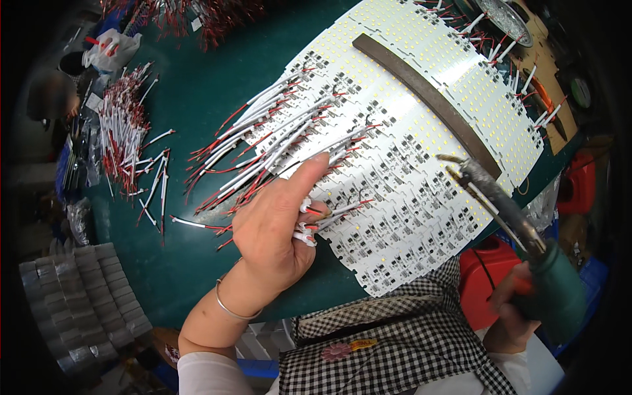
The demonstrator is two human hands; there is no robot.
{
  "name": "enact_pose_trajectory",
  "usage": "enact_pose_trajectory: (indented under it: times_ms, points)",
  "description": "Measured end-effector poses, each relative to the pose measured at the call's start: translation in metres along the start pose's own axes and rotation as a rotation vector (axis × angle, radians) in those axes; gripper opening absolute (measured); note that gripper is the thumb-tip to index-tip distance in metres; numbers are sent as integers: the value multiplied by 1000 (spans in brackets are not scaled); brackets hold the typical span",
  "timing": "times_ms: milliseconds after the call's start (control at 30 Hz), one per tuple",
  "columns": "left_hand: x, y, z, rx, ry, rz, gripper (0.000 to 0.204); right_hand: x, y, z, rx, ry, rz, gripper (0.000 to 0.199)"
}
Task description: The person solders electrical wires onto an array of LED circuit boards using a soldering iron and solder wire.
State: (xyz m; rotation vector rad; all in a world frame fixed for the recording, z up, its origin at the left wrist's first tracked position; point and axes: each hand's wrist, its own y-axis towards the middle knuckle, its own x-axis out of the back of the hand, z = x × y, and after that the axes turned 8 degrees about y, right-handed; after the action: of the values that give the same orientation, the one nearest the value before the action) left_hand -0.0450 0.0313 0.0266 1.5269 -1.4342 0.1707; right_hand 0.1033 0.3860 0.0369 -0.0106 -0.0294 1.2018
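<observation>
Probably light and limp, the white-sleeved wires are clamped in the curled left hand, at the left side of the LED boards, near the worktop's front edge; they are best held by the sleeve. Beyond that edge, the soldering tool is gripped by the right hand, its tip angled over the boards.

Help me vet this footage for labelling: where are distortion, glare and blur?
In the head view, the picture darkens toward its round rim and the table edge bows; in the head view, a pale sheen lies on the boards beside the bar; in the head view, the right hand and green handle look soft, the left hand crisper.
</observation>
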Motion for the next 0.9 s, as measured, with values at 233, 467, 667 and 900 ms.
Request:
enact_pose_trajectory:
  times_ms: [233,467,667,900]
  points:
    - [-13,7,-3,-105,-77,183,23,-10,19,-3,-17,99,386,69]
    - [-19,8,-8,-170,174,156,39,-3,10,-2,-147,-91,352,67]
    - [-25,1,-1,-206,154,103,40,2,10,-5,-18,-308,464,64]
    - [-23,2,-8,-12,113,122,53,3,18,7,3,-724,640,64]
